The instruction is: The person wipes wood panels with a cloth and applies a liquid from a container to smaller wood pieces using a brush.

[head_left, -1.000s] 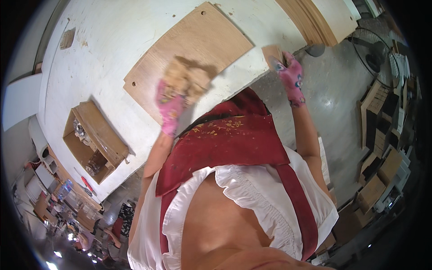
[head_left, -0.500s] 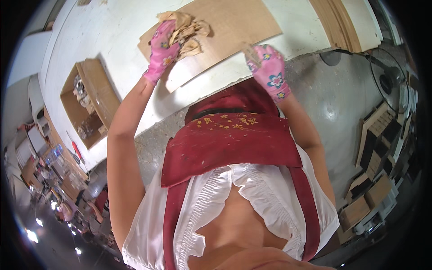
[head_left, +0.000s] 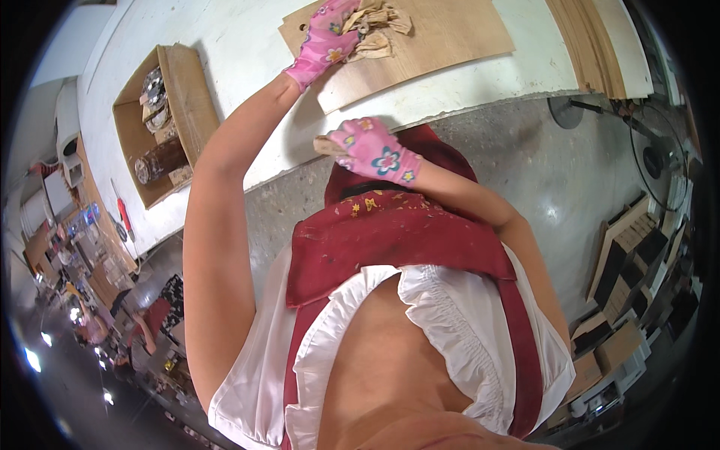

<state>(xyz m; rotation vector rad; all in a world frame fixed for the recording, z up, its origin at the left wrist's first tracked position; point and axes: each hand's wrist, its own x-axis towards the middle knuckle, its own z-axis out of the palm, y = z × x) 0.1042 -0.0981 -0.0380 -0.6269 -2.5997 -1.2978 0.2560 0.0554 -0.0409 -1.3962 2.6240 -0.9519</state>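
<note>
My left hand [head_left: 330,43], in a pink flowered glove, is closed on a crumpled tan cloth [head_left: 375,46] and presses it onto a thin wooden board [head_left: 457,37]. The board lies flat on the white table, with a small dark hole near its left end. My right hand [head_left: 379,152], gloved the same way, is closed around a small beige block-like piece [head_left: 325,145] that sticks out to the left. This hand is apart from the board, at the table's front edge, before the red apron [head_left: 390,247]. The exact kind of the beige piece cannot be made out.
An open cardboard box [head_left: 176,124] with rolls of tape and a brown bottle-like item stands on the left of the white table [head_left: 259,112]. Red-handled scissors [head_left: 123,214] lie nearby. Stacked wooden strips [head_left: 592,49] are at the right; a pedestal fan [head_left: 656,154] stands beyond.
My right hand has swung left from the board's right front side to the table's front edge, still holding the beige piece. My left hand stays on the cloth. The whole view has shifted.
</note>
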